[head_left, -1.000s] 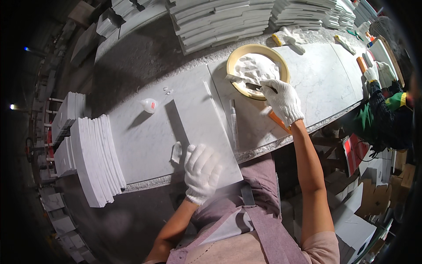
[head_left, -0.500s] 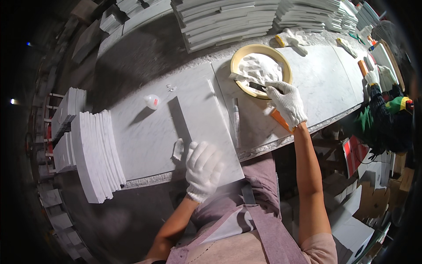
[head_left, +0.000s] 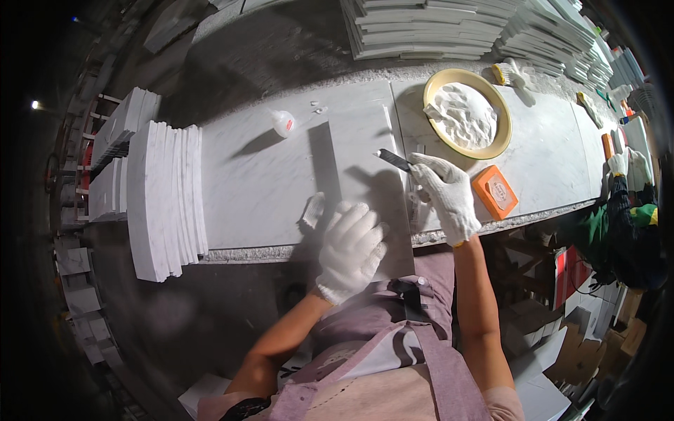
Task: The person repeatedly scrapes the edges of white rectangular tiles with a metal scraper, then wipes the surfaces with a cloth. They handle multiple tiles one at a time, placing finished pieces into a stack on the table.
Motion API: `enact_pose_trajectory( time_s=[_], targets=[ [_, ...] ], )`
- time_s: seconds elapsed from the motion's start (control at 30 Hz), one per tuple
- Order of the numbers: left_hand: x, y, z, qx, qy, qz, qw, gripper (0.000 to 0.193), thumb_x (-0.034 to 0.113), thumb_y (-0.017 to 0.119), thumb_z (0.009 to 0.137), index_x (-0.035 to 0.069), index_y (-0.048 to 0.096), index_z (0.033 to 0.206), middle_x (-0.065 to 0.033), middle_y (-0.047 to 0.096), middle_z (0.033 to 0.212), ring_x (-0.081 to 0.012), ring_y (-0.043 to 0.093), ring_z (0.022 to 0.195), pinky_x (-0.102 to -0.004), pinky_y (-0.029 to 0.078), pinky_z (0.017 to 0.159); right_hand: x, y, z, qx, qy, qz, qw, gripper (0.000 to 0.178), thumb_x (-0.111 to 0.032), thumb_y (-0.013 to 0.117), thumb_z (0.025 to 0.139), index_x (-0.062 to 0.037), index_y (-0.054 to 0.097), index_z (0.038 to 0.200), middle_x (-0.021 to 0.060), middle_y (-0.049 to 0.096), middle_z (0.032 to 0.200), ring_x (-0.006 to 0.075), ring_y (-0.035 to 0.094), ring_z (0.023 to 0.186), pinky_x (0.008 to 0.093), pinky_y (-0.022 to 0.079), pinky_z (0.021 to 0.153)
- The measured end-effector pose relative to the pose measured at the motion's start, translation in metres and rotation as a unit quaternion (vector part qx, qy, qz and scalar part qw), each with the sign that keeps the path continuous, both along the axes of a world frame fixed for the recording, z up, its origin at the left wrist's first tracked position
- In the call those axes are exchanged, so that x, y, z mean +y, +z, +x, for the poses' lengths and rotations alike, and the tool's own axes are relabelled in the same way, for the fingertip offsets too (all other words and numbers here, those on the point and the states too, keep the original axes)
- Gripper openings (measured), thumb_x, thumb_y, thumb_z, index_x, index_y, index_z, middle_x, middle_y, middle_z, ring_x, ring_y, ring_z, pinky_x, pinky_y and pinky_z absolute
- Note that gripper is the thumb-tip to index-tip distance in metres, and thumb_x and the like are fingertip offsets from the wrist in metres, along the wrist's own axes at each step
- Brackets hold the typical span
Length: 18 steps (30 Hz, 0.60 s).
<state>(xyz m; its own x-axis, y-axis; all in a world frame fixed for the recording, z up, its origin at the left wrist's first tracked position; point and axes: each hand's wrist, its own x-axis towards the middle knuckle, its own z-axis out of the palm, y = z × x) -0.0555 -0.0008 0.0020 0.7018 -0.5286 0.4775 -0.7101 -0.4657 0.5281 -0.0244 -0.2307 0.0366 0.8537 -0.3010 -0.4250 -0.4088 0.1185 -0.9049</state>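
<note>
My right hand, in a white knit glove, grips a putty knife with a dark shaft and a whitish tip. The knife is above a pale marble slab, which overhangs the bench's front edge towards my lap. Over the slab's near part, my gloved left hand has its fingers stretched out, holding nothing. A yellow bowl stands behind my right hand, with white powder or paste in it. Beside that hand lies an orange square block. A pen-like tube is partly hidden under it.
A small white bottle and a ragged white piece are left of the slab. Upright marble tiles stand at the bench's left end. Slab stacks and spare gloves are behind. Another person's gloved hand is at far right.
My right hand has drawn the putty knife out of the bowl and leftward over the slab. The view has shifted; my left hand stays over the slab's near part.
</note>
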Motion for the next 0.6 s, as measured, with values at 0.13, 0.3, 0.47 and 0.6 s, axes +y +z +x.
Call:
enact_pose_trajectory(
  time_s=[0.13,0.3,0.47,0.6],
  targets=[
    [-0.001,0.004,-0.002,0.002,0.024,0.008,1.0,0.031,0.017,0.078,0.084,0.006,0.078,0.113,-0.0128,0.072,0.12,-0.0371,0.064,0.124,-0.056,0.047,0.114,0.024,-0.014,0.015,-0.024,-0.003,-0.021,0.999,0.033,-0.016,0.072,0.104,-0.001,0.074,0.133,0.0018,0.074,0.097,0.006,0.065,0.074,0.0226,0.058,0.069],
    [0.001,0.003,-0.002,-0.002,0.022,0.025,0.999,0.03,0.021,0.074,0.09,0.008,0.078,0.116,-0.0112,0.07,0.127,-0.0359,0.061,0.13,-0.055,0.044,0.119,0.044,-0.033,0.027,-0.118,0.017,-0.198,0.973,0.03,-0.013,0.072,0.103,-0.0031,0.076,0.13,0.0046,0.077,0.098,0.0069,0.069,0.074,0.0245,0.058,0.066],
    [0.003,0.001,-0.003,0.012,0.015,0.044,0.999,0.029,0.023,0.071,0.094,0.009,0.079,0.119,-0.0111,0.069,0.13,-0.0357,0.061,0.13,-0.0546,0.044,0.12,0.047,-0.04,0.023,-0.22,0.049,-0.485,0.845,0.026,-0.014,0.073,0.102,-0.0064,0.077,0.127,0.0104,0.078,0.097,0.0153,0.075,0.081,0.0288,0.059,0.07],
    [0.004,0.01,-0.001,-0.006,0.006,0.03,1.0,0.029,0.02,0.074,0.089,0.008,0.077,0.115,-0.0112,0.07,0.122,-0.0349,0.065,0.121,-0.053,0.049,0.11,0.046,-0.024,0.019,-0.228,0.026,-0.426,0.875,0.026,-0.013,0.071,0.104,-0.005,0.076,0.129,0.0085,0.079,0.099,0.0156,0.073,0.083,0.0295,0.06,0.074]
  ],
)
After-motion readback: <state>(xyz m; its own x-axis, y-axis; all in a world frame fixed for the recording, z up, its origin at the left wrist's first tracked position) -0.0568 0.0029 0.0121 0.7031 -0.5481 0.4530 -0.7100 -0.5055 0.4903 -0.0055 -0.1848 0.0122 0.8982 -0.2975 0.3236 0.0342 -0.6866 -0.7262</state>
